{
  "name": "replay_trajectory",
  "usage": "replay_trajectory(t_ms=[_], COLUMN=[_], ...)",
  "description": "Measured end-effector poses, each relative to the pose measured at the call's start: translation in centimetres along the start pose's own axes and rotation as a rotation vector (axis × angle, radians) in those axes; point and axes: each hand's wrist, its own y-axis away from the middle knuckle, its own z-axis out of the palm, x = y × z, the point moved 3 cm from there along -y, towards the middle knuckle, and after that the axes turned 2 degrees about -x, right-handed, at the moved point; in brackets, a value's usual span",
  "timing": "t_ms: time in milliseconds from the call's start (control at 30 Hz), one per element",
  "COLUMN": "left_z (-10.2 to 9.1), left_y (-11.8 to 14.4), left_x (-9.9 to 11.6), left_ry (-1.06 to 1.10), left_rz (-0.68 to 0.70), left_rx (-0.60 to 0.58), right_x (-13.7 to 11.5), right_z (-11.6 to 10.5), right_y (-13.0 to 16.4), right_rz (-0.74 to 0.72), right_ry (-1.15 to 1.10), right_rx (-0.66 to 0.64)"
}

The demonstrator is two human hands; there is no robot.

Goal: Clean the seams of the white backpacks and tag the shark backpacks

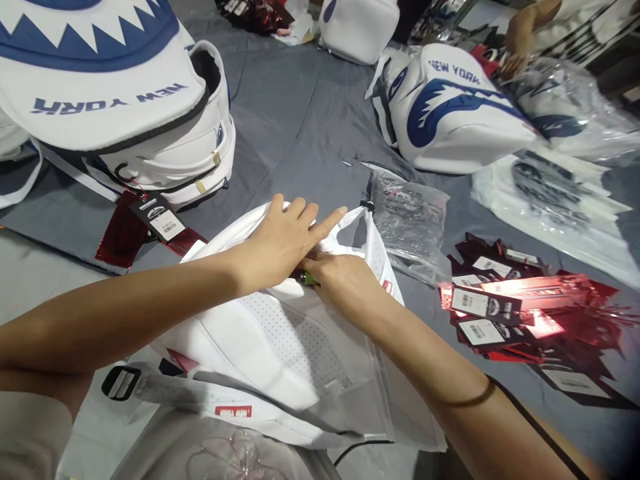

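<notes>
In the head view, we have the white bag (273, 340) at the near centre, under both our hands. Our right hand (343, 283) is curled round a green thing (310, 279), mostly hidden; our left hand (287, 233) has its index finger extended, and we cannot tell whether it grips anything. We see two red labels (233, 411) on the bag, the nearer apparently reading NEW YORK upside down. Blue NEW YORK marks two others: the left bag (115, 123), with two gold pulls (216, 158) and one barcode tag (163, 217), and the far right bag (450, 137). At right, we count at least five barcodes on heaped tags (485, 331).
</notes>
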Motion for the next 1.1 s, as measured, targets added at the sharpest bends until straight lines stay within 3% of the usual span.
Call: replay_trajectory(t_ms=[200,300,500,667,767,867,1100], left_z=[0.0,-0.4,-1.2,-2.5,-3.1,-3.1,-2.1], left_y=[-0.1,0.4,0.7,0.7,1.5,2.4,3.0], left_x=[0.0,-0.2,-0.8,-1.4,-1.9,-2.2,-2.8], left_ry=[-0.028,-0.029,-0.041,-0.041,-0.053,-0.046,-0.082], left_rz=[0.002,0.004,0.074,0.078,-0.035,-0.104,-0.017], left_rx=[-0.028,-0.021,-0.058,-0.22,-0.311,-0.281,-0.194], right_x=[0.0,0.3,0.3,-0.6,-1.1,-1.5,-1.9], right_z=[0.2,0.3,1.5,0.6,-0.1,0.0,1.4], right_y=[-0.9,0.7,5.1,5.1,4.7,4.5,4.5], right_rz=[-0.047,-0.042,-0.014,-0.039,-0.042,-0.034,0.006], right_ry=[0.102,-0.012,-0.244,-0.229,-0.172,-0.11,-0.01], right_rx=[-0.007,0.033,0.244,0.108,0.022,0.008,0.085])
